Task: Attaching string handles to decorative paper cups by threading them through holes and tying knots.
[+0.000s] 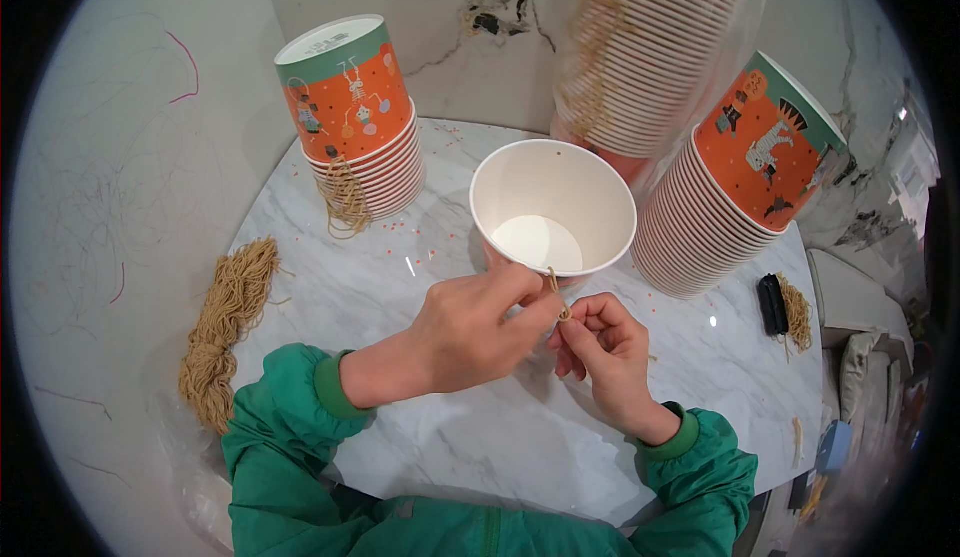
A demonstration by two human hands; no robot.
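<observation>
A white-lined paper bucket [605, 202] stands upright with its mouth tilted towards me; a small hole shows high on its far inner wall. At its near rim, a tan string [566, 314] hangs in a small loop. My left hand [480, 322] is closed, pinching the string just in front of the bucket, with its knuckles close to the rim. Lower and to the right, my right hand [608, 357] pinches the loop's lower end between thumb and forefinger. Whether the string passes through the bucket's near wall is hidden.
Stacks of nested orange-and-green paper buckets stand at the left [350, 107] and right [770, 147]. Behind them rises a tall plastic-wrapped stack [650, 57]. A bundle of tan strings [228, 327] lies on the marble table's left edge. A black object [772, 305] sits at the right.
</observation>
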